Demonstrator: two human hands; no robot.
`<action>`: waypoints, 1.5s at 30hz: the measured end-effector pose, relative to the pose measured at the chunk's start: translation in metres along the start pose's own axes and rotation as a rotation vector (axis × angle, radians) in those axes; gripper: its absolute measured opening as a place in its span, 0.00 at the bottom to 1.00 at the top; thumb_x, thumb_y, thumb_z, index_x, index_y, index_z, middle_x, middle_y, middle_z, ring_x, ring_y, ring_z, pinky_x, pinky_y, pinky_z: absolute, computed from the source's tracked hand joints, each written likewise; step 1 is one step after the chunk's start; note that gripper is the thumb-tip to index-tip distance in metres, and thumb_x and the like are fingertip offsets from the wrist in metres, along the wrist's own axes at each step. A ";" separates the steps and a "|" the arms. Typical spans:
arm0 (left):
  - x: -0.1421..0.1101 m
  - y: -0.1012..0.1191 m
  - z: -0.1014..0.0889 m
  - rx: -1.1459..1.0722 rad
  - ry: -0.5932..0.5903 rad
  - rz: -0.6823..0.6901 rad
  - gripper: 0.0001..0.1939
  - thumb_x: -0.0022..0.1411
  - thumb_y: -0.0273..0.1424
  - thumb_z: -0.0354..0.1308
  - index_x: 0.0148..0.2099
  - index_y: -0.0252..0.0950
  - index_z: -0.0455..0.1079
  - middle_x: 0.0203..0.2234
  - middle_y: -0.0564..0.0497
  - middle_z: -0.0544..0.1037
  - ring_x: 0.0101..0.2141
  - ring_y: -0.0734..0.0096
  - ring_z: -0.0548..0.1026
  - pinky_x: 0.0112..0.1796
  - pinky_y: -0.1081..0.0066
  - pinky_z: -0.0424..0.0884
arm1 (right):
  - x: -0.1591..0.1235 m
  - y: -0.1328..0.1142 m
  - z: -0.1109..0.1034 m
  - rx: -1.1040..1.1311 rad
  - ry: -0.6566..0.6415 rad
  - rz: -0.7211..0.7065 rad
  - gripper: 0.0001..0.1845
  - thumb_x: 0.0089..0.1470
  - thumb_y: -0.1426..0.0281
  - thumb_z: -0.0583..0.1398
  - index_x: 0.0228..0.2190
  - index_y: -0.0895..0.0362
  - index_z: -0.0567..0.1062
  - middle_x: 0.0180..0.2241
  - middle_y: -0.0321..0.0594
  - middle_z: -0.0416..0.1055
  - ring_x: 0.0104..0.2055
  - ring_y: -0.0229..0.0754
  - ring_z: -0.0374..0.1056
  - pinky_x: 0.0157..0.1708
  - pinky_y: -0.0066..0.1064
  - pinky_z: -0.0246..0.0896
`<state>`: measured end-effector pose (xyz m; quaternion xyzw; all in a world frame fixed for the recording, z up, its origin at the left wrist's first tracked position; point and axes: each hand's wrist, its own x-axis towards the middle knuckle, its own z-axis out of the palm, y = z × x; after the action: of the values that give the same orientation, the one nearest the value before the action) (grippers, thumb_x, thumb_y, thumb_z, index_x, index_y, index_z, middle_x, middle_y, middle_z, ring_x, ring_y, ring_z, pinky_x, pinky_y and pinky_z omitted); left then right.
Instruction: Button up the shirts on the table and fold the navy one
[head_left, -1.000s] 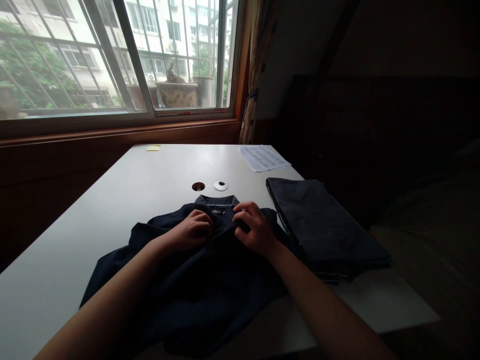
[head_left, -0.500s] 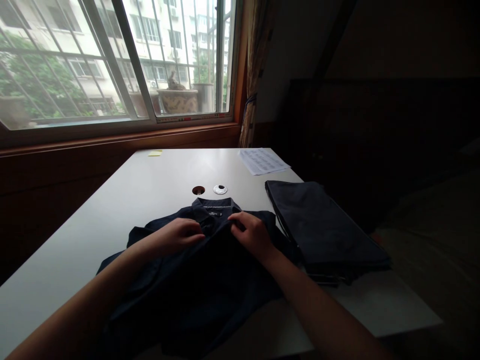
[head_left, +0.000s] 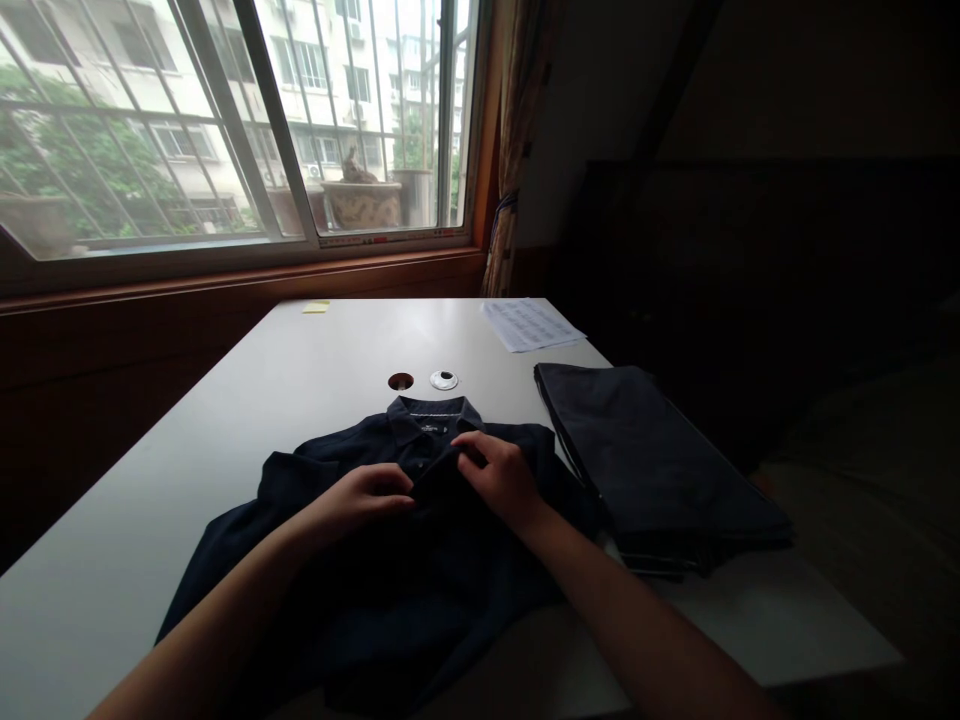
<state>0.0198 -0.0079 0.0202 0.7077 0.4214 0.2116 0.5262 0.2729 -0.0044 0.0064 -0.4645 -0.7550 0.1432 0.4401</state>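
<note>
The left hand (head_left: 367, 495), now lower, leaves the collar (head_left: 435, 407) exposed (its curled fingers' hold is unclear), while the right hand (head_left: 506, 485) has near-closed fingers pinching the dark shirt (head_left: 375, 590) on the surface (head_left: 187, 440).

Left hand (head_left: 375, 490): bare, slim fingers
Right hand (head_left: 501, 478): bare, slender fingers
Left forearm (head_left: 247, 590): bare, narrowing to the wrist
Right forearm (head_left: 600, 590): bare, likewise tapered
Nails: too dim to tell

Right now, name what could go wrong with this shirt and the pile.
The dark shirt lies close beside the folded pile, so shifting it might drag the pile. The pile sits at the right edge of the table and could slip off. The right hand grips the shirt front; tugging might crease it.
</note>
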 end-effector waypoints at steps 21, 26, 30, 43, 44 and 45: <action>0.002 -0.009 0.002 -0.066 0.074 0.040 0.12 0.60 0.38 0.63 0.39 0.34 0.71 0.31 0.52 0.72 0.33 0.70 0.68 0.35 0.72 0.64 | -0.007 -0.008 0.008 0.139 -0.221 -0.235 0.05 0.59 0.69 0.62 0.38 0.53 0.73 0.34 0.37 0.71 0.35 0.39 0.69 0.38 0.31 0.67; 0.003 -0.010 0.004 0.001 0.128 0.049 0.11 0.61 0.38 0.62 0.38 0.34 0.70 0.30 0.53 0.72 0.32 0.70 0.68 0.34 0.72 0.64 | -0.008 -0.010 0.015 0.135 -0.264 -0.328 0.06 0.58 0.70 0.64 0.39 0.54 0.75 0.37 0.41 0.72 0.40 0.42 0.69 0.41 0.34 0.67; 0.003 -0.012 0.006 0.011 0.119 0.059 0.11 0.61 0.38 0.62 0.39 0.34 0.71 0.30 0.52 0.73 0.32 0.70 0.69 0.32 0.72 0.65 | -0.008 -0.010 0.017 0.132 -0.275 -0.326 0.06 0.58 0.68 0.64 0.39 0.54 0.76 0.35 0.40 0.73 0.38 0.42 0.69 0.40 0.34 0.67; 0.004 -0.015 0.006 -0.210 0.079 0.067 0.15 0.56 0.36 0.68 0.42 0.35 0.71 0.34 0.52 0.74 0.35 0.70 0.71 0.36 0.71 0.66 | -0.009 -0.004 0.020 0.075 -0.275 -0.285 0.08 0.57 0.64 0.65 0.35 0.55 0.76 0.33 0.39 0.73 0.35 0.40 0.69 0.38 0.31 0.66; 0.004 -0.015 0.006 -0.229 0.074 0.064 0.15 0.55 0.36 0.68 0.41 0.35 0.70 0.33 0.52 0.73 0.35 0.70 0.70 0.35 0.72 0.66 | -0.009 -0.004 0.020 0.069 -0.275 -0.282 0.08 0.57 0.64 0.65 0.34 0.55 0.76 0.33 0.39 0.73 0.35 0.40 0.69 0.37 0.31 0.66; 0.004 -0.015 0.006 -0.240 0.074 0.064 0.15 0.55 0.35 0.69 0.41 0.35 0.70 0.33 0.53 0.72 0.34 0.71 0.70 0.35 0.72 0.66 | -0.009 -0.003 0.020 0.067 -0.275 -0.281 0.08 0.58 0.63 0.65 0.34 0.55 0.75 0.32 0.38 0.73 0.34 0.40 0.69 0.37 0.31 0.66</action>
<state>0.0203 -0.0068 0.0038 0.6445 0.3894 0.3033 0.5840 0.2570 -0.0102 -0.0077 -0.3156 -0.8604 0.1674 0.3635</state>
